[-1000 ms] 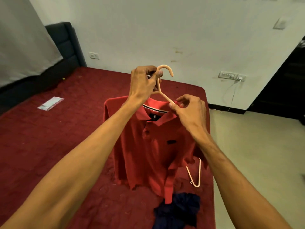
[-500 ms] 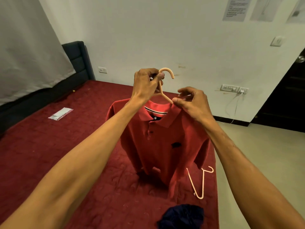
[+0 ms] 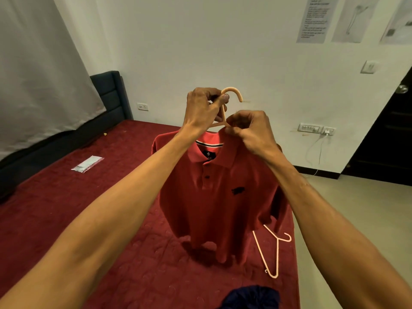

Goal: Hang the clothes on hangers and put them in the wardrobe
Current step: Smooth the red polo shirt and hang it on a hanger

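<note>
A red polo shirt [image 3: 220, 197] hangs on a peach plastic hanger [image 3: 233, 92], lifted clear above the red bed [image 3: 55, 208]. My left hand [image 3: 204, 108] grips the hanger's neck just under the hook. My right hand [image 3: 253, 130] pinches the shirt's collar at the right side of the hanger's neck. A second peach hanger [image 3: 275, 248] lies flat on the bed near its right edge. A dark blue garment [image 3: 252, 297] lies bunched at the bottom of the view. No wardrobe is in sight.
A clear plastic packet [image 3: 87, 164] lies on the bed at left. A dark headboard [image 3: 109, 97] and a grey curtain [image 3: 38, 74] stand at the far left. A dark door [image 3: 392, 134] is at right, with tiled floor [image 3: 361, 210] beside the bed.
The shirt has risen off the bed and now hangs free. My right hand moved from the hanger's right arm inward to the collar. My view has tilted upward.
</note>
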